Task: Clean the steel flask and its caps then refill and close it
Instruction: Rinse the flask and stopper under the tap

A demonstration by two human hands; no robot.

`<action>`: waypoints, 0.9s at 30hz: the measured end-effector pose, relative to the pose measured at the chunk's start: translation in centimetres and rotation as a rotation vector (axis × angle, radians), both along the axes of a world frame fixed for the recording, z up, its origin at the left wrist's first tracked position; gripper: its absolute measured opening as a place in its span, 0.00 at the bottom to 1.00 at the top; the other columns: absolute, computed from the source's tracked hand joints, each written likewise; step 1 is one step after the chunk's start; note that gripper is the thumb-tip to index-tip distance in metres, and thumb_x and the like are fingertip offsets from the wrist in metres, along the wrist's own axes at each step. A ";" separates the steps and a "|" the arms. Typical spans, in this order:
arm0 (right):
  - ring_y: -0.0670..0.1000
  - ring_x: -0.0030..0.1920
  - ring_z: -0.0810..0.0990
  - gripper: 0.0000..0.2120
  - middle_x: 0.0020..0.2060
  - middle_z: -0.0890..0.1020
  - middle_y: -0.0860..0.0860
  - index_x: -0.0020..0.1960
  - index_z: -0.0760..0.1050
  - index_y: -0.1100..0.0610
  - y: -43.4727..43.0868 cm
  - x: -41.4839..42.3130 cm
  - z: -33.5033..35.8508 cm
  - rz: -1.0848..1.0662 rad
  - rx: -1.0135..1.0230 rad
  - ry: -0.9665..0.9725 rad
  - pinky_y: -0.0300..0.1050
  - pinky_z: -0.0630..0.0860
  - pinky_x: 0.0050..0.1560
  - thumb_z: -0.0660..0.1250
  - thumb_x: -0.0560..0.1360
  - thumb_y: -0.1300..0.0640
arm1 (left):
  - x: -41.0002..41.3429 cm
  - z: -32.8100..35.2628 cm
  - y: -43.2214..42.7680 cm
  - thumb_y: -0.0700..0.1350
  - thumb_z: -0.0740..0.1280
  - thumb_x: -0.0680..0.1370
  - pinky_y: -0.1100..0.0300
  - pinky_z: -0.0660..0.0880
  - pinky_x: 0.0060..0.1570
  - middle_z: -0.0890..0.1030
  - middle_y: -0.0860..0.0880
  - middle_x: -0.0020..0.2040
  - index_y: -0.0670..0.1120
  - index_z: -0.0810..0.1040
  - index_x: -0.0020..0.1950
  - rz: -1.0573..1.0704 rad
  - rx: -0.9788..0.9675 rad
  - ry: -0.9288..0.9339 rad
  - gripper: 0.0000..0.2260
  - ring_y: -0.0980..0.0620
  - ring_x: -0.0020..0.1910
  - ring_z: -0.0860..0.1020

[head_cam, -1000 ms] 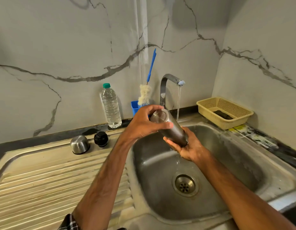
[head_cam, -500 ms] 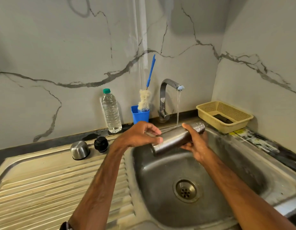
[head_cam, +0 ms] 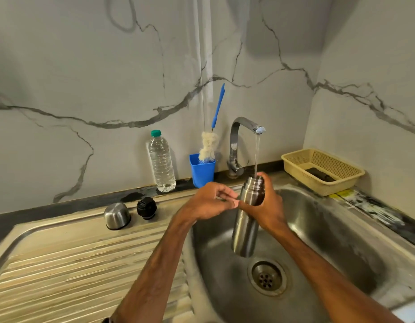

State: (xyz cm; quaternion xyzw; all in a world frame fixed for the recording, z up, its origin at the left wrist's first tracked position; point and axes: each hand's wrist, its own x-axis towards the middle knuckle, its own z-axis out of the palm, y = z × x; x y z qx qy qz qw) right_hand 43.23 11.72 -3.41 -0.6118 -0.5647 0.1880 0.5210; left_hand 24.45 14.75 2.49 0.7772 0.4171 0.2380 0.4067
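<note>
Flask: I see the steel flask [head_cam: 245, 229] upright over the sink [head_cam: 341, 241], its mouth under the tap's [head_cam: 239, 134] running water [head_cam: 256, 155].
Right hand: my right hand [head_cam: 269, 206] grips its neck.
Left hand: my left hand [head_cam: 209, 203] sits just beside it, fingers loosely curled, holding nothing.
Caps: the steel cap [head_cam: 117, 215] and the black cap [head_cam: 146, 208] stand side by side on the drainboard [head_cam: 62, 264].

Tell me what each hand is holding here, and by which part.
The right hand grips the steel flask round its upper body, just below the neck. The left hand holds nothing, fingertips beside the flask.
</note>
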 end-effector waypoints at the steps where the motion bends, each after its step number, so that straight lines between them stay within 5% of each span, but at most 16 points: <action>1: 0.47 0.54 0.81 0.50 0.55 0.77 0.41 0.75 0.58 0.43 -0.1 0.1 -0.2 0.004 -0.016 -0.020 0.38 0.78 0.48 0.83 0.62 0.55 | 0.1 0.0 -0.1 0.44 0.73 0.78 0.69 0.77 0.40 0.83 0.53 0.51 0.47 0.82 0.60 0.000 -0.007 -0.004 0.11 0.60 0.49 0.80; 10: 0.48 0.53 0.79 0.50 0.61 0.78 0.48 0.75 0.55 0.40 0.0 0.2 0.1 -0.067 0.023 -0.134 0.50 0.80 0.54 0.83 0.63 0.52 | 0.2 -0.2 -0.3 0.43 0.73 0.78 0.68 0.79 0.41 0.83 0.53 0.50 0.45 0.82 0.61 0.013 -0.019 -0.008 0.12 0.59 0.50 0.81; 16: 0.50 0.57 0.80 0.51 0.62 0.77 0.48 0.77 0.54 0.42 -0.1 -0.1 0.1 -0.036 0.011 -0.223 0.49 0.79 0.55 0.82 0.64 0.53 | 0.3 0.0 -0.3 0.43 0.73 0.79 0.56 0.82 0.51 0.84 0.52 0.52 0.47 0.82 0.60 0.008 -0.034 -0.026 0.11 0.55 0.55 0.82; 27: 0.47 0.52 0.79 0.47 0.59 0.77 0.44 0.74 0.57 0.40 0.1 0.4 0.6 -0.122 0.117 -0.180 0.46 0.78 0.51 0.82 0.64 0.52 | 0.1 -0.2 -0.1 0.45 0.73 0.78 0.55 0.83 0.52 0.84 0.53 0.52 0.48 0.83 0.59 0.023 -0.032 -0.037 0.10 0.55 0.55 0.82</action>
